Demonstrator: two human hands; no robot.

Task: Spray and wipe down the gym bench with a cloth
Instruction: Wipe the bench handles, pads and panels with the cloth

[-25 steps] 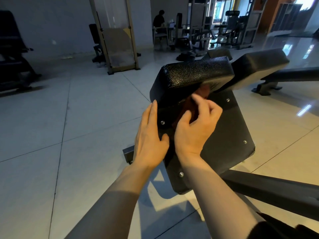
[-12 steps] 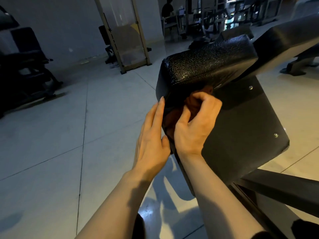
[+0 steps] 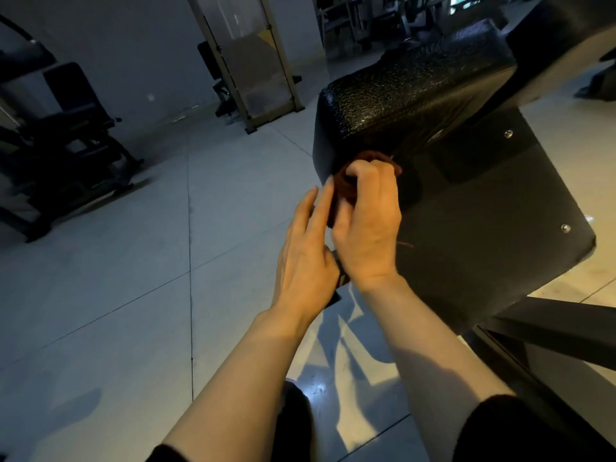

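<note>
Grey tiled floor (image 3: 133, 261). Dark exercise machine (image 3: 56, 135) at far left. Framed translucent panel (image 3: 253, 58) stands at far centre. More gym equipment (image 3: 383, 15) beyond, indistinct.

Most of the cloth (image 3: 346, 185) is hidden inside the right hand (image 3: 368, 225).

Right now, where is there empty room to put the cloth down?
Bare floor lies left of the hands, between the bench and the dark machine. It is crowded at the bench corner, where the right hand grips the cloth.
</note>
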